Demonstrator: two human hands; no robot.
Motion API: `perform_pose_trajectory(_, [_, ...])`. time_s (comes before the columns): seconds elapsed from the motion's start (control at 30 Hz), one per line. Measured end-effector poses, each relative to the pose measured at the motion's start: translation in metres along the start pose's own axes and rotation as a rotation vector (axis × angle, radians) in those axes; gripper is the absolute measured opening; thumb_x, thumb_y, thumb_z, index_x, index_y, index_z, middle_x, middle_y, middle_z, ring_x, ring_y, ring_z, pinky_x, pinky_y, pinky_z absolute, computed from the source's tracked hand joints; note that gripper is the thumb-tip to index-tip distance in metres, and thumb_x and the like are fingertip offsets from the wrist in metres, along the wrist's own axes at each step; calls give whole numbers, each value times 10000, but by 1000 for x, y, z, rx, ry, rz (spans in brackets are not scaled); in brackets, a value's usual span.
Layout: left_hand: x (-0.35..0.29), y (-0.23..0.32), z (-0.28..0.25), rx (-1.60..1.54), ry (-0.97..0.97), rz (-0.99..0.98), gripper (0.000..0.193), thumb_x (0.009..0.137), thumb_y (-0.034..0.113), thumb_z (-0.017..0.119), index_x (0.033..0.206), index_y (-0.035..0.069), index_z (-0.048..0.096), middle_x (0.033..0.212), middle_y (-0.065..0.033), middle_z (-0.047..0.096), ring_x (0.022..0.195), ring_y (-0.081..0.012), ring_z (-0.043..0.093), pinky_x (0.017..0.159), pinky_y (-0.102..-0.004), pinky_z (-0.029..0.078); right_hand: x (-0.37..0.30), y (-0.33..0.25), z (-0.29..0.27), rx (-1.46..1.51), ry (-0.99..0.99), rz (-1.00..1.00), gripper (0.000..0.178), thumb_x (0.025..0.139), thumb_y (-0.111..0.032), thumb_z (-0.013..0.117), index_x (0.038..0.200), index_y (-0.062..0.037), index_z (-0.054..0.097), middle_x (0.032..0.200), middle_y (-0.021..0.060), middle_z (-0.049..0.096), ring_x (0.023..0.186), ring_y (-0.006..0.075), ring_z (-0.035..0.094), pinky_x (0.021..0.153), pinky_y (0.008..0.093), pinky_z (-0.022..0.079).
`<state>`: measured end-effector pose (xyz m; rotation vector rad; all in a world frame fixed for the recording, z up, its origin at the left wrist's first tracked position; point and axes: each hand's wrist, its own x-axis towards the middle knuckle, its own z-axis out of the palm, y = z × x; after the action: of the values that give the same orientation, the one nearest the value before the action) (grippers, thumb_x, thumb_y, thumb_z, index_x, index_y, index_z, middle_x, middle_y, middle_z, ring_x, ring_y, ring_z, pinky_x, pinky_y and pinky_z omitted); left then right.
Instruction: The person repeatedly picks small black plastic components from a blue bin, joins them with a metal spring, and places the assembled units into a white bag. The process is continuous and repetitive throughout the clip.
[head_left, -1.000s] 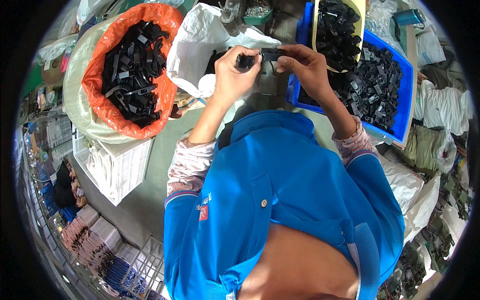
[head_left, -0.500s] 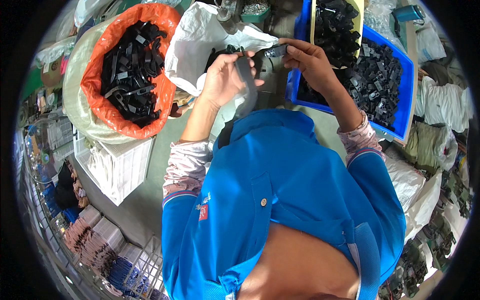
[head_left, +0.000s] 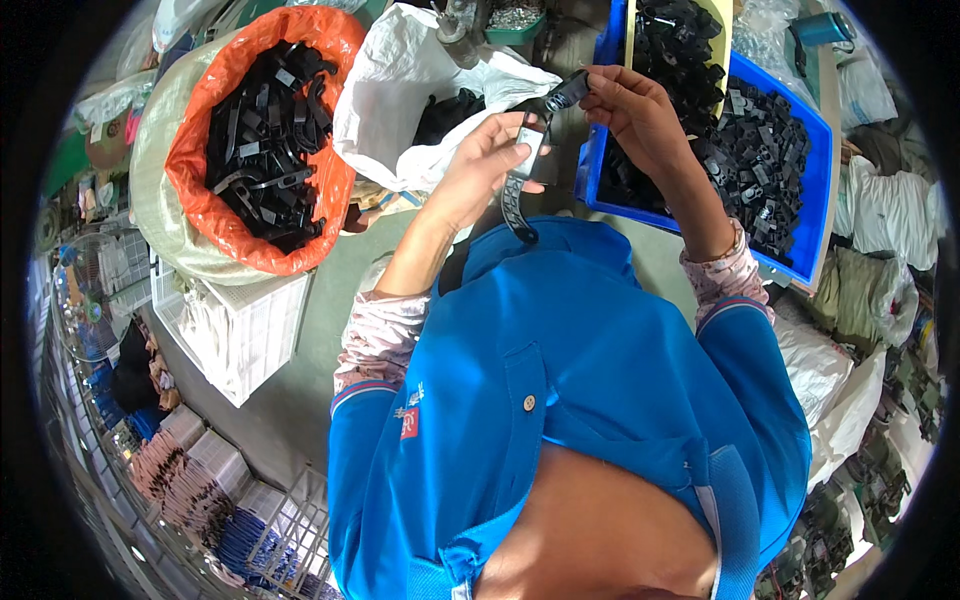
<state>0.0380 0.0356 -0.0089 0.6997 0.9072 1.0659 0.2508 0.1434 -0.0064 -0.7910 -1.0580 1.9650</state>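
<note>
Strip (head_left: 512, 203) and clip (head_left: 569, 92), both pinched.
Left hand (head_left: 478, 168): strip's long axis 12–6 o'clock, curved tail (head_left: 523, 235) at 6. Right hand (head_left: 637, 112): clip's axis 2–8 o'clock.

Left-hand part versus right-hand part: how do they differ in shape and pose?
The left-hand part is long and curved; the right-hand part is short and blocky. The left-hand part extends below the left hand; the right-hand part slants down and leftward from the right hand. Both look mostly black.
</note>
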Motion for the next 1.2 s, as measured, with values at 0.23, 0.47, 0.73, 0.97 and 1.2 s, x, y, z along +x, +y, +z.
perform_pose_trajectory(0.23, [2, -1, -3, 72, -30, -26, 380, 924, 59, 622, 1288, 30, 517, 1246, -102, 630, 1044, -205, 671, 707, -268, 578, 1, -3, -1, -181, 20, -25, 282, 916, -187, 678, 1106, 22, 670, 924, 71, 668, 823, 118, 623, 730, 254, 507])
perform_pose_trajectory(0.47, [4, -2, 4, 86, -35, -50, 416, 929, 68, 617, 1329, 30, 509, 1249, -85, 634, 1050, -193, 665, 706, -237, 550, 0, -3, -2, -399, -44, -57, 275, 889, -169, 706, 1072, 35, 682, 828, 44, 657, 733, 88, 602, 677, 227, 487])
perform_pose_trajectory(0.73, [10, -4, 4, 97, -38, -35, 380, 936, 92, 620, 1296, 19, 523, 1209, -112, 651, 1012, -179, 666, 678, -232, 515, -6, 1, 6, -445, -26, -42, 279, 872, -166, 726, 1059, 33, 670, 843, 59, 661, 716, 99, 593, 670, 239, 481])
perform_pose_trajectory(0.97, [16, -6, 4, 136, -35, -31, 347, 925, 81, 638, 1251, 21, 535, 1169, -108, 664, 948, -157, 666, 640, -226, 487, -12, 3, 7, -369, -19, -76, 211, 893, -111, 699, 1040, 32, 652, 836, 58, 656, 719, 103, 595, 676, 243, 483])
perform_pose_trajectory(1.2, [21, 3, 4, 201, -63, -33, 359, 911, 88, 651, 1241, 23, 526, 1078, -56, 673, 924, -130, 671, 653, -237, 476, -14, 6, -1, -288, -35, -90, 195, 908, -101, 678, 1044, 33, 636, 841, 55, 647, 730, 112, 598, 700, 260, 493])
